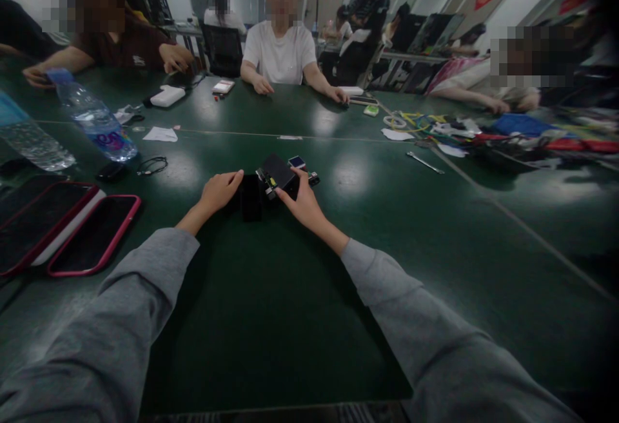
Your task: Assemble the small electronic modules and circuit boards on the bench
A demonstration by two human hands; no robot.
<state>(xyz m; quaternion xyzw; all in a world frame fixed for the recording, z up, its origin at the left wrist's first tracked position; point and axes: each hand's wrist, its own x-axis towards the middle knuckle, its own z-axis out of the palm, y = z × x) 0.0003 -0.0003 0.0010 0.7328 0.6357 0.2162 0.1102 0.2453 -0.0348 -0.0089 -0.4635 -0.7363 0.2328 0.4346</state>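
Observation:
My right hand (307,202) grips a black box-shaped device (279,173) between thumb and fingers, tilted above the green table (271,320). Small yellow and metallic parts show on the device's left side. Just behind it lies a small module with a bluish screen (296,162). A black rectangular piece (251,198) is on the table to the left of the device. My left hand (221,191) is beside that piece, its fingers pressed together at the piece's upper left edge; whether they hold anything is too dark to tell.
Two bottles (99,120) and red-framed phones (94,236) stand or lie at the left. A wrench (424,162) and a heap of cables (527,136) are at the right. Several people sit around; one in a white shirt (279,52) faces me across the table.

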